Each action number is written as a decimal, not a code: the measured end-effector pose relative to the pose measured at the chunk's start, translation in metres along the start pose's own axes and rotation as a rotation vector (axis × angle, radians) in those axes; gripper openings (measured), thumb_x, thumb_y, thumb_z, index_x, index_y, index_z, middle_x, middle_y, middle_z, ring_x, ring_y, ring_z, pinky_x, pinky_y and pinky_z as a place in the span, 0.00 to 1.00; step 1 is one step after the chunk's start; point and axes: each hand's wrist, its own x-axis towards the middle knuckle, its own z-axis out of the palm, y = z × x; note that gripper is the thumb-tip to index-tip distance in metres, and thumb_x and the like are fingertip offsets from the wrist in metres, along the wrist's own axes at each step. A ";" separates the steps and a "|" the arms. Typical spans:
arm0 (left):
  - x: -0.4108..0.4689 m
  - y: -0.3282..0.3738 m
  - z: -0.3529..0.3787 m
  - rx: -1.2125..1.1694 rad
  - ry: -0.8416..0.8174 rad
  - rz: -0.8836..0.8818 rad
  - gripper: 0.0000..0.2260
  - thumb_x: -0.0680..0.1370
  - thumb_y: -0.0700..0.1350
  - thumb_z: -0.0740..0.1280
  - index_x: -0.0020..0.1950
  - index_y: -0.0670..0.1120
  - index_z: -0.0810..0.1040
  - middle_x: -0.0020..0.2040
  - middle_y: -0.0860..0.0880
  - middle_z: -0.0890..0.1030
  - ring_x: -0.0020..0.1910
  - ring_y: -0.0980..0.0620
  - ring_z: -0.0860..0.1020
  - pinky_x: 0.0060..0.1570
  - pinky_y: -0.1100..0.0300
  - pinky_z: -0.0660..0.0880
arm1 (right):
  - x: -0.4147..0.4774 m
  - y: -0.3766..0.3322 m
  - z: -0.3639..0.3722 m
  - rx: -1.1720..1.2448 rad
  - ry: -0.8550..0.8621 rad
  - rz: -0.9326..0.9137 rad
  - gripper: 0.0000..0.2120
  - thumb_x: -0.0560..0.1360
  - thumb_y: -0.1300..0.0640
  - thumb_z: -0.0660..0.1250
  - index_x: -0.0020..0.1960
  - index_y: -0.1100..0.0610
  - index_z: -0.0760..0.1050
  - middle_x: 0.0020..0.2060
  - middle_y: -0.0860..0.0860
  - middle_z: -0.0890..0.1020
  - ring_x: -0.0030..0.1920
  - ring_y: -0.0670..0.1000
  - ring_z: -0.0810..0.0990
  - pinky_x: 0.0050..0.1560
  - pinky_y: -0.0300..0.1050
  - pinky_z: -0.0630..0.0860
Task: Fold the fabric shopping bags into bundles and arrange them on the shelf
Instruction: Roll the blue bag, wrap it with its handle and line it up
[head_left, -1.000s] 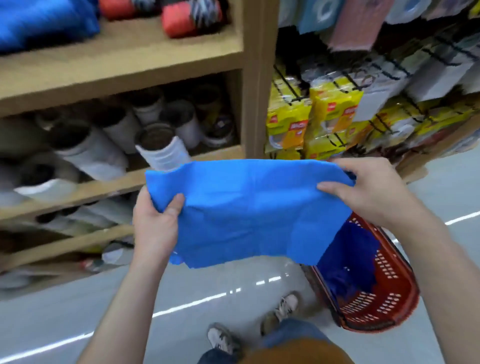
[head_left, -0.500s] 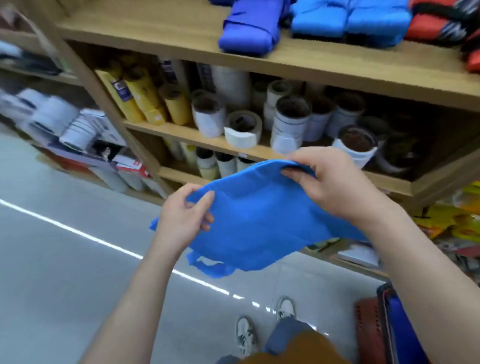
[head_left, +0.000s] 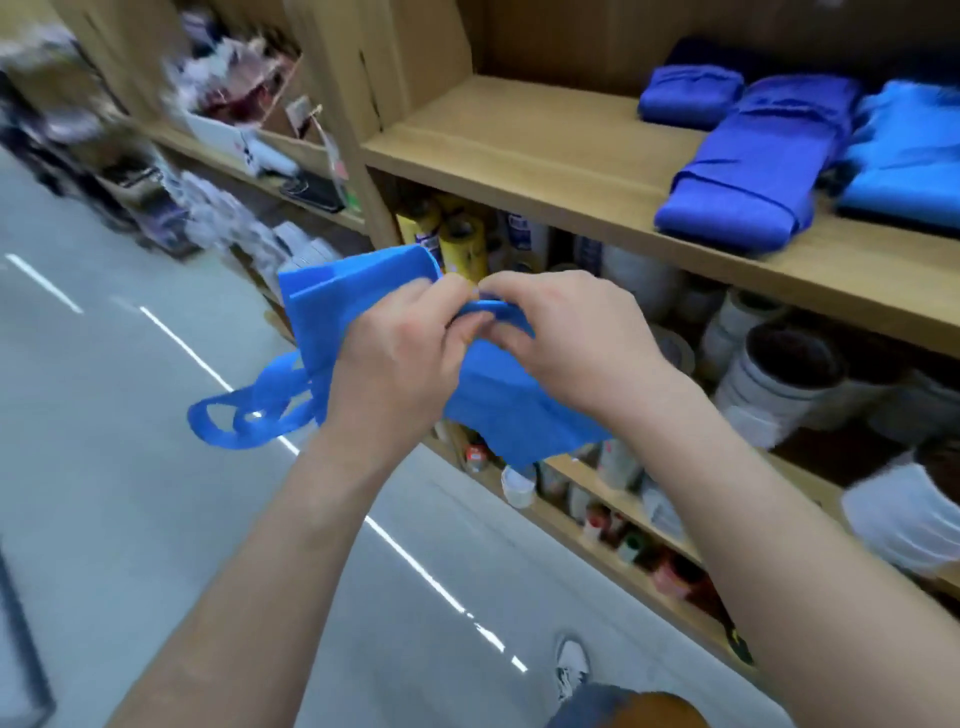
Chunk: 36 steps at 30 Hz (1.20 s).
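Bringing the edges together, the left hand (head_left: 400, 358) and right hand (head_left: 566, 338) now meet knuckle to knuckle below the front edge of the wooden shelf (head_left: 519, 156). Half a second ago they were apart, with the blue bag (head_left: 498, 405) stretched between them. Both hands have their fingers curled and pinch the fabric at the same spot along its upper fold.

The bag is held in the air, below and in front of the shelf board. It is doubled over, with one stiff corner standing up left of the hands and a loose flap hanging under the right wrist. Its handles (head_left: 244, 415) dangle in loops to the lower left, farther from the shelf.

On the board's right part lie three folded bundles: a large dark-blue bundle (head_left: 748, 171), a small dark-blue bundle (head_left: 691, 96) behind it, and a lighter blue bundle (head_left: 904, 156) at the right edge. Tape rolls (head_left: 779, 374) fill the level beneath the shelf.
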 end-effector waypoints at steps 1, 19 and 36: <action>0.012 -0.003 -0.002 -0.070 0.030 -0.004 0.06 0.78 0.43 0.66 0.52 0.44 0.79 0.40 0.46 0.79 0.40 0.46 0.77 0.41 0.47 0.75 | 0.014 0.001 -0.002 0.003 0.047 0.001 0.14 0.80 0.41 0.58 0.62 0.43 0.74 0.51 0.49 0.82 0.55 0.57 0.78 0.43 0.50 0.70; 0.232 -0.135 0.061 -0.255 -0.082 0.050 0.37 0.72 0.47 0.74 0.77 0.48 0.61 0.76 0.45 0.65 0.74 0.45 0.64 0.73 0.48 0.62 | 0.195 0.109 -0.024 0.484 0.675 0.622 0.16 0.74 0.45 0.61 0.40 0.57 0.77 0.36 0.52 0.81 0.40 0.56 0.78 0.42 0.57 0.74; 0.298 -0.167 0.135 -0.018 -1.084 0.337 0.47 0.59 0.80 0.63 0.75 0.70 0.52 0.80 0.58 0.48 0.79 0.51 0.46 0.75 0.40 0.50 | 0.173 0.074 0.020 -0.219 0.053 0.632 0.33 0.77 0.38 0.62 0.78 0.40 0.53 0.78 0.53 0.55 0.77 0.57 0.53 0.71 0.61 0.60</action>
